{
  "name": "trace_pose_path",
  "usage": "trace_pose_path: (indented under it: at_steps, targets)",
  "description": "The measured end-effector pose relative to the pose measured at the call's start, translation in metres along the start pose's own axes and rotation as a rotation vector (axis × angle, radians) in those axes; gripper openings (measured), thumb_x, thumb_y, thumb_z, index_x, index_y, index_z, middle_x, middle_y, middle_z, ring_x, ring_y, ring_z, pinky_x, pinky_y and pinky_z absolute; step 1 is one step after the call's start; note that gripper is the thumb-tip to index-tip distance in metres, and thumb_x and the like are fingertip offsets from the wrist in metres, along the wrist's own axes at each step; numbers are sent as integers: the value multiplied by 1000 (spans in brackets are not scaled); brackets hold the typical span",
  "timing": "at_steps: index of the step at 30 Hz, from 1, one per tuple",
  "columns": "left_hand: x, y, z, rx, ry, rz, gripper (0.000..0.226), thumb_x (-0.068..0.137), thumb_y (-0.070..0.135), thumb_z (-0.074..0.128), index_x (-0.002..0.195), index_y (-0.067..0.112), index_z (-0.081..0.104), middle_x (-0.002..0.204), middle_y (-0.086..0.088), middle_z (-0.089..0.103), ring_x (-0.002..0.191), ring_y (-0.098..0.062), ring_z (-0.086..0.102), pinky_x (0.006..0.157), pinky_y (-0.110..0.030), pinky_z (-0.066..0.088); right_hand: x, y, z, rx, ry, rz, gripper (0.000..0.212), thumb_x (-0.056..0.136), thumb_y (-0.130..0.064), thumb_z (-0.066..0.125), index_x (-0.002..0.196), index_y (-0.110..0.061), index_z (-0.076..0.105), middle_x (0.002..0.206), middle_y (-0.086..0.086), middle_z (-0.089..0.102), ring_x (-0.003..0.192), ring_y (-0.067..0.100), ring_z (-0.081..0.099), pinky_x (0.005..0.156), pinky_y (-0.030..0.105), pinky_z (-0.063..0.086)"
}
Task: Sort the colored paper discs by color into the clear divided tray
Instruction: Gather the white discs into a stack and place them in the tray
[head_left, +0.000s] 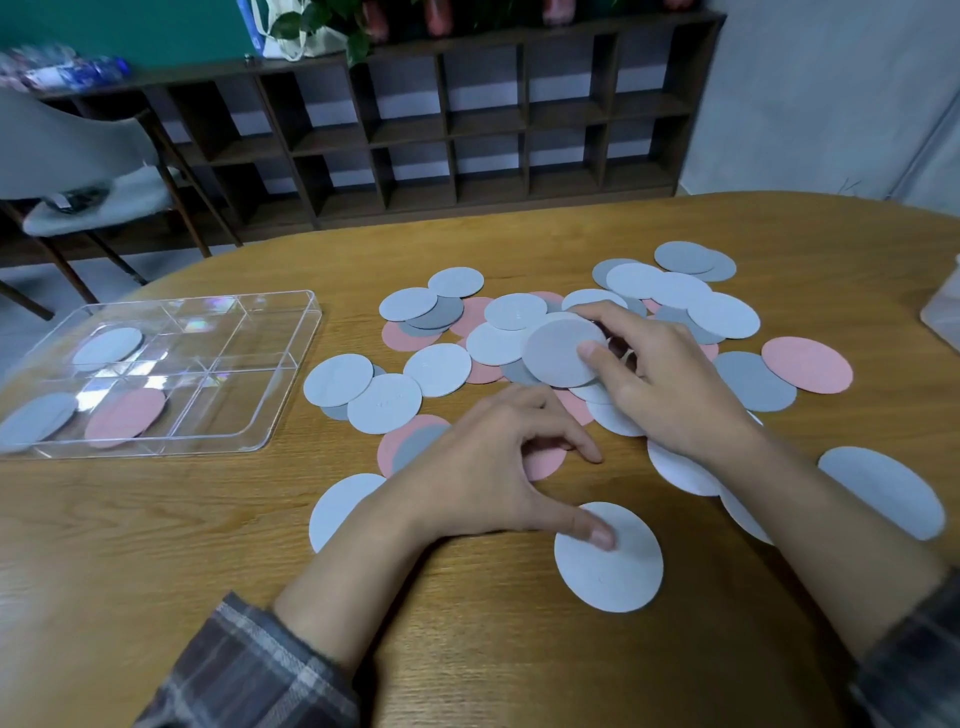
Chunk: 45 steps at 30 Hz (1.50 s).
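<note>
The grey disc (563, 353) pinched by the right hand (670, 384) should be lifted alone toward the tray (249, 387), left hand (493, 462) relaxed, empty.

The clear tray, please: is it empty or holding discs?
Not empty: the clear tray holds a pink disc and two bluish discs, in separate compartments.

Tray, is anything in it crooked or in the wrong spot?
Nothing looks wrong. The clear tray holds three discs, each in its own compartment: a pale blue disc far left, a greyer disc near left, a pink disc beside it. None looks torn.
</note>
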<state>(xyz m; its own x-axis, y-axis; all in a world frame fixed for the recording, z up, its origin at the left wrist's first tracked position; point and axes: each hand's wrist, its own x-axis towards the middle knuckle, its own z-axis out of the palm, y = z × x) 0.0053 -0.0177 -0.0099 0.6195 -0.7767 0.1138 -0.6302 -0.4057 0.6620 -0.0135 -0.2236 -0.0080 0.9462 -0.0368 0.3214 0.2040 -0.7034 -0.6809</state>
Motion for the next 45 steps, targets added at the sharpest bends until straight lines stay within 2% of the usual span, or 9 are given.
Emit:
trace_pose_path:
  at_steps: [10,16,21,24,28,32,36,40,45]
  targets:
    - [2,-5,-1,-61,-37,-12,28,79,37,90,104,34,81,100,12,63,104,-13,56,85,-26,45,0,-2,1,-4,-17,-13,29,104,-18,55,131,-24,62,96,7,70,88,14,57,75,26,44]
    - [3,-4,-7,-322,-4,-87,11,87,13,84,93,16,75,79,9,68,67,-3,52,66,-17,46,0,-2,-1,37,-11,21,29,104,-19,55,131,-27,63,100,2,71,89,12,59,79,31,47]
    - [5,-9,-16,-510,162,-97,15,88,2,80,89,14,71,80,4,64,71,-10,53,66,-15,45,0,-2,0,128,-22,52,29,105,-20,52,126,-33,66,106,-7,72,100,17,64,88,48,52]
    - [7,-15,-20,-593,317,-121,12,89,1,79,91,10,70,84,-4,66,76,-13,59,69,-17,50,0,-2,1,188,-34,70,30,107,-19,48,124,-33,67,103,-15,71,98,8,63,82,37,51]
    - [11,-22,-18,-538,473,-166,10,91,3,77,95,7,69,81,-1,68,73,-9,60,69,-19,51,-1,-2,1,219,-60,71,34,108,-13,43,125,-28,68,82,-37,62,83,-9,57,71,9,39]
    - [11,-27,-14,-452,576,-197,18,90,10,80,102,16,67,81,-9,71,71,-13,62,71,-24,55,-3,-4,2,196,-97,65,34,110,-18,40,130,-29,65,78,-42,59,84,-9,56,72,11,39]
    - [10,-29,-12,-307,638,-185,20,87,16,83,103,21,72,80,0,71,71,-15,67,71,-22,56,-5,-12,6,43,-148,20,36,108,-33,44,143,-37,54,119,-25,65,100,-3,55,75,14,38]
    - [10,-28,-10,-239,671,-179,17,86,16,85,98,19,74,86,7,71,71,-13,69,68,-16,53,-4,-12,12,-111,-166,-18,44,109,-33,41,153,-38,40,154,-13,48,133,6,44,92,21,34]
    - [5,-24,-12,-177,666,-147,16,86,17,85,97,16,73,94,9,74,72,-10,69,67,-13,50,-7,-10,16,-91,-134,-38,30,108,-30,42,137,-30,51,114,-13,61,98,2,51,75,13,35]
